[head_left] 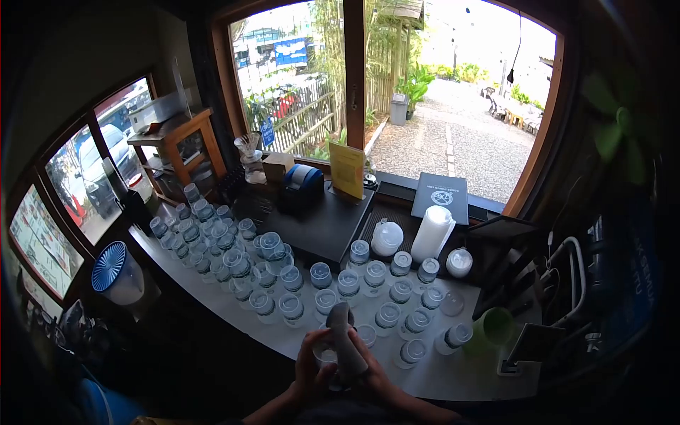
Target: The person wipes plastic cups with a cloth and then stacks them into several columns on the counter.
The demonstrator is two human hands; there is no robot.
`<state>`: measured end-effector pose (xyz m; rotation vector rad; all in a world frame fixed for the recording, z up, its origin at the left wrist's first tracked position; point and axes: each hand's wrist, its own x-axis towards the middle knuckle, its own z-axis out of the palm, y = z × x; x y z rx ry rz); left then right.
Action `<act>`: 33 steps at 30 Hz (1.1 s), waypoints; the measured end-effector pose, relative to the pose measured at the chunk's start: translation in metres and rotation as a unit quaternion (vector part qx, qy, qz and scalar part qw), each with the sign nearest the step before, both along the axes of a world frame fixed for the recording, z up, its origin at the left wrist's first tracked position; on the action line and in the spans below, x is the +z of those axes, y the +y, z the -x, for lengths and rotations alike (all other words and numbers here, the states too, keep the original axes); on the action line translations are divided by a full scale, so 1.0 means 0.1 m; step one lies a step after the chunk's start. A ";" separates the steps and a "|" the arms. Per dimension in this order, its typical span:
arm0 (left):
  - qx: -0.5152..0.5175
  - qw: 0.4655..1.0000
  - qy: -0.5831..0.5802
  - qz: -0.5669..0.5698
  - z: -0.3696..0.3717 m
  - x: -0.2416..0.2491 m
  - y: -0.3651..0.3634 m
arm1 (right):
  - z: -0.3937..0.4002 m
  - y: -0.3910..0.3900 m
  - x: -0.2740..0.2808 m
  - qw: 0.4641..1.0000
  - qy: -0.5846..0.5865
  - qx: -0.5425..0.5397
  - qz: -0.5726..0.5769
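Close to my body, at the counter's front edge, my left hand [310, 363] is wrapped around a clear drinking glass [326, 355]. A grey cloth [346, 346] drapes over the glass and hangs down between my hands. My right hand [371, 370] grips the cloth from the other side, its fingers partly hidden behind it. Just beyond stand several upside-down glasses [290, 306], spread over the white counter [212, 296]. Nearest my right hand is one more upturned glass [411, 352].
A green cup [494, 327] lies tipped at the right, beside a small dark stand [536, 343]. Behind the glasses are a paper towel roll [433, 234], a black cash drawer [312, 223] and a yellow sign [346, 171]. A blue-lidded bucket [117, 273] stands at left.
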<state>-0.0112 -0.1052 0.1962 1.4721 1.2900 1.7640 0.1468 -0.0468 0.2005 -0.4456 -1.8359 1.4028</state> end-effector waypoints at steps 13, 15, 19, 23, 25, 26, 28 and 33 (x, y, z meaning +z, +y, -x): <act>0.123 0.980 -0.155 -0.019 0.75 0.02 -0.19 | 0.74 -0.12 -0.10 0.952 -0.171 0.003 -0.254; 0.111 0.979 -0.168 -0.017 0.73 0.01 -0.15 | 0.76 -0.12 -0.09 0.964 -0.145 -0.007 -0.224; 0.037 0.995 -0.095 0.012 0.51 -0.03 -0.10 | 0.57 0.03 0.03 0.989 -0.063 -0.005 -0.132; 0.062 0.997 -0.038 0.001 0.59 0.11 0.04 | 0.50 -0.01 -0.12 0.990 -0.097 -0.011 -0.106; 0.101 0.994 -0.041 -0.021 0.64 0.10 0.21 | 0.47 -0.02 -0.15 0.978 -0.160 -0.018 -0.135; 0.076 0.997 -0.018 -0.018 0.57 0.02 0.22 | 0.40 0.01 -0.15 0.969 -0.152 -0.046 -0.187; 0.031 0.999 0.031 -0.010 0.34 -0.12 0.18 | 0.24 0.07 0.00 0.957 -0.133 -0.095 -0.238; -0.005 0.998 0.029 -0.051 0.25 -0.08 0.35 | 0.10 -0.04 0.09 0.993 -0.063 -0.087 -0.046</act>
